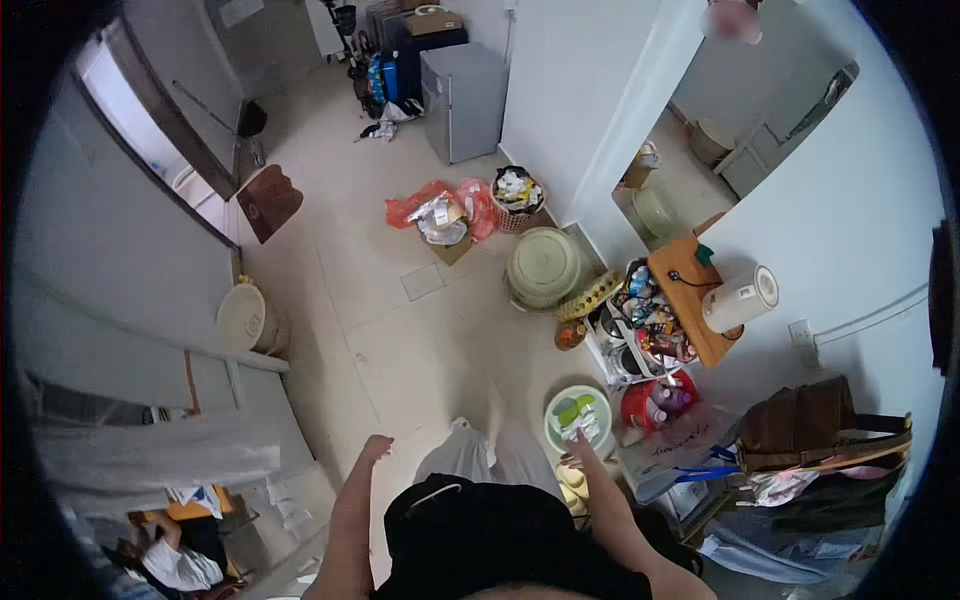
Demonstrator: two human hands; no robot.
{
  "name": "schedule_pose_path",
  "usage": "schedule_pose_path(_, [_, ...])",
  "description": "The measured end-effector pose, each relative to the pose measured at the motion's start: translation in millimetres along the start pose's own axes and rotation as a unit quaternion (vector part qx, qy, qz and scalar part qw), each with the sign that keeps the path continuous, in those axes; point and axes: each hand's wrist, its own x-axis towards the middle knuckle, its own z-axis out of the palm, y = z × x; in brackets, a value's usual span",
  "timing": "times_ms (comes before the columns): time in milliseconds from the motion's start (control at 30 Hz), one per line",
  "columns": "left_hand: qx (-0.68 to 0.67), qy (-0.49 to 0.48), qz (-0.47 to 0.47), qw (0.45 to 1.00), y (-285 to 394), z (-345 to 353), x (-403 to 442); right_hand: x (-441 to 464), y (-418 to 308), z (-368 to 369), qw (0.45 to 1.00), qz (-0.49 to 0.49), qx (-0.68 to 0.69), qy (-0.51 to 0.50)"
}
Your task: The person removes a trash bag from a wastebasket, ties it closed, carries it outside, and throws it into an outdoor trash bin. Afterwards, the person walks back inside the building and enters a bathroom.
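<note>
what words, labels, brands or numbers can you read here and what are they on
No text is readable.
Plastic bag: dark lettering, too blurred to read.
Pale sheet on the grey door: any print is too small to read.

Lived-in home, likely small flat or rented room. Pale tiled floor (400, 330), open doorway (150, 130) into brighter space. Small grey fridge-like cabinet (465, 105) against wall, large mirror (740, 130) nearby. White kettle-like appliance (735, 303) on wooden worktop (708, 343), packed storage rack (625, 335) beside it. Yellow slippers (572, 482), pale green basin (549, 420), red bucket (634, 402) with bottles, brown bag (795, 430), heaped clothes (780, 555): everyday household belongings, domestic clutter.
</note>
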Motion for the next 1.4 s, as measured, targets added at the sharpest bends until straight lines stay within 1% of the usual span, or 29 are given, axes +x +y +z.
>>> schedule_pose_path(33, [-0.027, -0.008, 0.084, 0.996, 30.5, -18.3, 16.0, 13.9, -3.4, -10.7, 0.999, 0.022, 0.016, -0.022])
schedule_pose_path(100, [-0.057, -0.003, 0.167, 0.984, 111.1, -34.8, 43.0, 37.5, -19.9, -20.7, 0.968, 0.199, 0.084, -0.126])
schedule_pose_path(133, [-0.063, 0.002, 0.172, 0.983, 149.0, -37.3, 58.8, 51.9, -30.9, -13.3, 0.966, 0.201, 0.096, -0.128])
schedule_pose_path(200, [-0.064, 0.003, 0.171, 0.983, 210.3, -47.0, 94.1, 80.9, -49.0, -4.4, 0.985, 0.158, 0.027, -0.07])
schedule_pose_path(233, [-0.051, -0.011, 0.207, 0.977, 232.3, -50.1, 113.1, 90.9, -56.7, -3.4, 0.989, 0.141, -0.013, -0.04])
schedule_pose_path(267, [-0.041, -0.024, 0.242, 0.969, 247.1, -51.1, 127.1, 105.7, -68.3, 0.8, 0.988, 0.15, -0.013, -0.04])
schedule_pose_path(300, [-0.043, -0.025, 0.231, 0.972, 255.2, -58.3, 134.7, 122.1, -87.2, 14.2, 0.989, 0.144, 0.003, -0.045])
schedule_pose_path(367, [0.078, -0.014, 0.27, 0.96, 283.7, -74.8, 160.2, 161.8, -171.3, 26.5, 0.992, 0.116, 0.018, -0.05])
schedule_pose_path(400, [0.08, -0.012, 0.262, 0.962, 289.9, -88.7, 167.4, 162.3, -223.3, 44.8, 0.993, 0.111, -0.043, -0.027])
schedule_pose_path(433, [0.075, -0.025, 0.225, 0.971, 297.2, -104.3, 175.0, 152.5, -292.5, 62.1, 0.99, 0.102, -0.102, -0.006])
schedule_pose_path(467, [0.069, -0.037, 0.188, 0.979, 302.5, -118.7, 181.5, 143.7, -344.9, 74.8, 0.994, 0.032, -0.101, 0.021])
schedule_pose_path(500, [0.063, -0.05, 0.155, 0.985, 312.0, -131.5, 189.8, 146.8, -389.2, 80.0, 0.995, -0.026, -0.099, -0.014])
schedule_pose_path(533, [0.025, -0.043, 0.144, 0.988, 310.0, -143.9, 199.6, 160.1, -433.6, 89.6, 0.993, -0.048, -0.104, 0.001])
schedule_pose_path(567, [-0.01, -0.035, 0.135, 0.99, 310.6, -156.2, 207.8, 171.7, -476.2, 100.2, 0.996, -0.06, -0.068, 0.009])
schedule_pose_path(633, [0.01, -0.006, 0.066, 0.998, 341.8, -172.8, 201.4, 187.1, -556.4, 121.5, 0.987, -0.143, -0.05, 0.042])
schedule_pose_path(700, [0.008, -0.026, 0.024, 0.999, 388.3, -187.8, 193.5, 185.4, -636.7, 144.0, 0.986, -0.161, 0.023, 0.027])
schedule_pose_path(733, [-0.028, -0.041, -0.022, 0.999, 391.5, -197.5, 216.9, 194.7, -667.9, 153.6, 0.985, -0.162, 0.044, 0.031])
schedule_pose_path(767, [-0.064, -0.056, -0.07, 0.994, 397.2, -210.0, 247.1, 204.1, -694.6, 159.6, 0.977, -0.205, 0.043, 0.026])
schedule_pose_path(800, [-0.043, -0.063, -0.068, 0.995, 422.4, -225.5, 267.9, 212.5, -711.1, 164.7, 0.968, -0.245, 0.04, 0.025])
schedule_pose_path(833, [-0.019, -0.071, -0.045, 0.996, 443.4, -238.2, 284.6, 216.2, -719.2, 172.7, 0.969, -0.236, 0.058, 0.036])
schedule_pose_path(933, [0.033, -0.105, 0.021, 0.994, 504.2, -254.1, 335.1, 233.8, -742.9, 186.4, 0.958, -0.162, 0.231, 0.053])
schedule_pose_path(1000, [0.05, -0.126, 0.072, 0.988, 548.5, -247.9, 374.8, 252.8, -733.7, 194.3, 0.953, -0.119, 0.278, 0.018])
schedule_pose_path(1033, [0.082, -0.097, 0.081, 0.989, 574.2, -246.0, 393.7, 265.0, -729.8, 194.4, 0.952, -0.115, 0.284, 0.026])
schedule_pose_path(1100, [0.108, -0.055, 0.118, 0.986, 622.4, -237.9, 428.9, 286.7, -716.4, 191.1, 0.937, -0.011, 0.349, 0.0])
schedule_pose_path(1133, [0.1, -0.041, 0.146, 0.983, 640.7, -231.4, 448.8, 299.8, -711.1, 186.0, 0.935, 0.001, 0.354, 0.006])
schedule_pose_path(1200, [0.141, -0.06, 0.18, 0.972, 680.5, -214.7, 485.0, 327.9, -702.0, 173.8, 0.921, 0.009, 0.385, 0.054])
schedule_pose_path(1267, [0.258, -0.041, 0.224, 0.939, 705.8, -191.0, 541.6, 361.7, -706.0, 165.4, 0.913, 0.017, 0.4, 0.074])
schedule_pose_path(1333, [0.316, 0.016, 0.301, 0.9, 747.3, -148.8, 572.0, 393.7, -720.1, 144.8, 0.927, 0.022, 0.36, 0.105])
schedule_pose_path(1400, [0.304, 0.026, 0.32, 0.897, 783.2, -102.8, 600.8, 429.2, -720.7, 129.2, 0.932, 0.034, 0.341, 0.122])
